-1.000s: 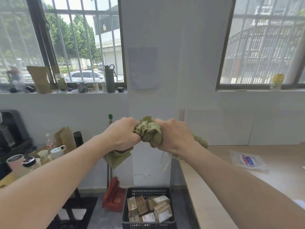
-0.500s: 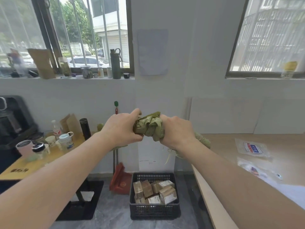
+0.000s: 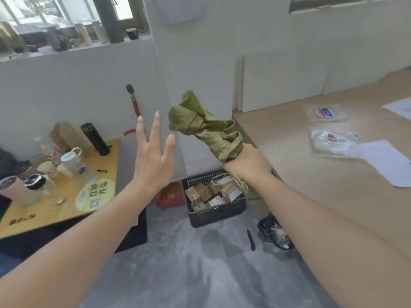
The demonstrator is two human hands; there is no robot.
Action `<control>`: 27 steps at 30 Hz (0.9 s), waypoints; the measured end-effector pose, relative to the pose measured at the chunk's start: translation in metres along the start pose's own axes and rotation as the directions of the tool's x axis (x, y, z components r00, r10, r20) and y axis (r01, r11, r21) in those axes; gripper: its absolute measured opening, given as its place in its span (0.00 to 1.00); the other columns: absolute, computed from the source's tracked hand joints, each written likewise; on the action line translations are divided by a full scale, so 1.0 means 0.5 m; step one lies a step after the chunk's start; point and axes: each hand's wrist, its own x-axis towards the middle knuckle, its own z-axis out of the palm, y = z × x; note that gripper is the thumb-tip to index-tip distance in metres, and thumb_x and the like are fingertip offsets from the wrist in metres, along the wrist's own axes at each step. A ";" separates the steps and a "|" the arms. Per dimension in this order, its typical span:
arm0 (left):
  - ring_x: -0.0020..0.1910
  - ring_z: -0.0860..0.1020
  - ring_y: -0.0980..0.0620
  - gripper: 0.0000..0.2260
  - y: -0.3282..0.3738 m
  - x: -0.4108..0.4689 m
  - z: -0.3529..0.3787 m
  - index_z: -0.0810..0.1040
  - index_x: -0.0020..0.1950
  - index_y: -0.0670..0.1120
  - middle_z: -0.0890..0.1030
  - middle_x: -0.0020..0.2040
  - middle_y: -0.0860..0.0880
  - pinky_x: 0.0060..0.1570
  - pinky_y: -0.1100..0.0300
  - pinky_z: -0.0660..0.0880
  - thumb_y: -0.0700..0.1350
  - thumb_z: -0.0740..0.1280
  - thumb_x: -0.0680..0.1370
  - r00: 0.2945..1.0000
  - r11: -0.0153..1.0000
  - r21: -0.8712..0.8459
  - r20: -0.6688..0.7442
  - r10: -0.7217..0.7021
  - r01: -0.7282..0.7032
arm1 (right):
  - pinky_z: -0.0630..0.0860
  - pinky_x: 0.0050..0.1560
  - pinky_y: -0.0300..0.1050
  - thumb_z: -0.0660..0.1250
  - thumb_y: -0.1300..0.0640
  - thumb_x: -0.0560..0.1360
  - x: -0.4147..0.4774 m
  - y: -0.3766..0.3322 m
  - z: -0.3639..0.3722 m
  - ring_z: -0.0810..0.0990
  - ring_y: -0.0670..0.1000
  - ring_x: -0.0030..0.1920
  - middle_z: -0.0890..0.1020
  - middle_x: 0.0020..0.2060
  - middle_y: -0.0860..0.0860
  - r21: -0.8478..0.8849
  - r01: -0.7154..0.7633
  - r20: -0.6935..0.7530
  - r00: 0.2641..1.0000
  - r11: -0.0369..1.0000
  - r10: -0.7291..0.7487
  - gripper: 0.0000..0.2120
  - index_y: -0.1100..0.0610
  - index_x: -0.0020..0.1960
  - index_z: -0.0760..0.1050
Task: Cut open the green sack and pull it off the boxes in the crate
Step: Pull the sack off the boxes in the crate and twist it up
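The green sack (image 3: 206, 127) is scrunched into a tight roll and sticks up and to the left out of my right hand (image 3: 246, 162), which grips its lower end. A loose tail of it hangs below my wrist. My left hand (image 3: 153, 154) is beside the roll, off it, with fingers spread and nothing in it. Down on the floor stands the black crate (image 3: 213, 215), uncovered, with several brown boxes (image 3: 206, 194) inside.
A wooden counter (image 3: 333, 174) on the right carries plastic bags and paper sheets. At left, a yellow table (image 3: 66, 196) holds cups, jars and a black flask. A black cutter (image 3: 250, 240) and a dark bag lie on the grey floor near the crate.
My left hand has let go of the sack and opened. The right hand now holds the roll alone. The view has tilted down toward the floor and crate.
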 end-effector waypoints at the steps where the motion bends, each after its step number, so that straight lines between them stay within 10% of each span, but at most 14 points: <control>1: 0.85 0.47 0.46 0.27 -0.010 -0.005 0.018 0.51 0.86 0.56 0.42 0.86 0.46 0.78 0.50 0.53 0.55 0.53 0.87 0.999 0.999 -0.021 0.023 -0.033 0.033 | 0.76 0.42 0.46 0.67 0.50 0.68 -0.002 0.013 0.013 0.80 0.58 0.41 0.82 0.43 0.51 0.017 -0.040 0.019 0.999 0.999 0.039 0.11 0.52 0.48 0.79; 13: 0.85 0.48 0.50 0.28 -0.095 -0.074 0.327 0.50 0.86 0.50 0.50 0.86 0.42 0.80 0.52 0.47 0.56 0.50 0.86 0.900 0.917 -0.104 0.260 -0.349 0.385 | 0.80 0.49 0.47 0.72 0.38 0.58 0.060 0.243 0.168 0.83 0.57 0.49 0.84 0.49 0.50 0.088 -0.362 0.278 0.904 0.928 0.326 0.29 0.52 0.55 0.79; 27: 0.84 0.50 0.50 0.26 -0.144 -0.159 0.565 0.53 0.86 0.54 0.45 0.86 0.44 0.67 0.62 0.48 0.55 0.52 0.87 0.762 0.785 -0.052 0.288 -0.580 0.618 | 0.80 0.47 0.48 0.76 0.43 0.63 0.126 0.453 0.336 0.84 0.56 0.47 0.85 0.47 0.51 0.086 -0.486 0.424 0.807 0.869 0.410 0.21 0.53 0.51 0.80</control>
